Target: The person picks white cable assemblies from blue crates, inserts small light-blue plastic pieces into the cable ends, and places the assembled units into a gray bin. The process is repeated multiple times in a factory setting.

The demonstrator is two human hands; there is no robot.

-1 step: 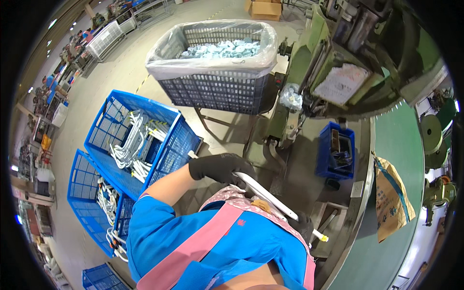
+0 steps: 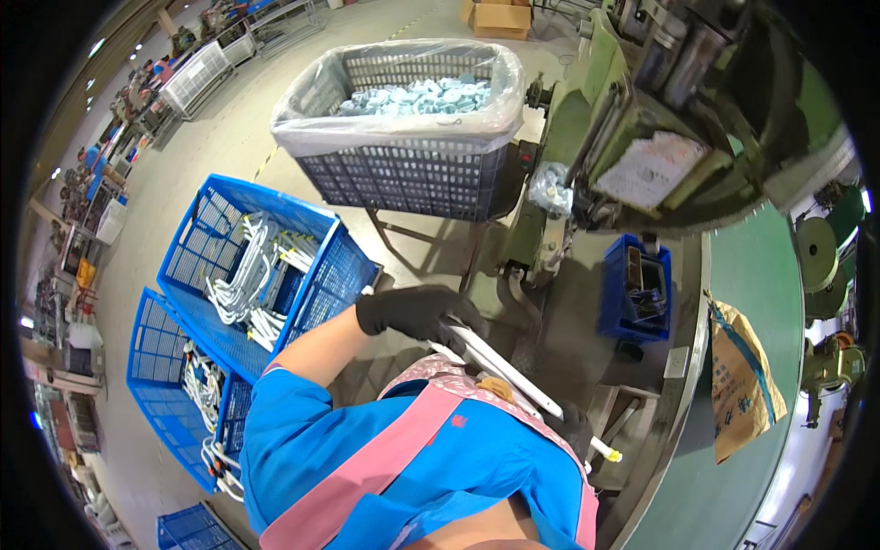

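Note:
In front of my waist lie slim white tubes (image 2: 509, 370), side by side and slanting down to the right. My left hand (image 2: 417, 312), in a black glove, is closed round their upper end. A short white end pokes out behind that glove's wrist. At the lower end is my right hand (image 2: 575, 427), also dark-gloved and mostly hidden by the tubes and my apron; its fingers do not show clearly. Just past it sticks out a white tube end with a yellow tip (image 2: 612, 454).
Blue crates (image 2: 321, 275) of white tubes stand at the left. Ahead is a black basket (image 2: 403, 174), plastic-lined, with pale blue parts. A green machine (image 2: 632, 137) rises at right, above a blue bin (image 2: 605, 312). A brown paper sack (image 2: 744, 385) lies on the green surface (image 2: 752, 275).
Near my left hand the white tubes show slightly farther apart, with a dark gap between them. Both hands stay in nearly the same place.

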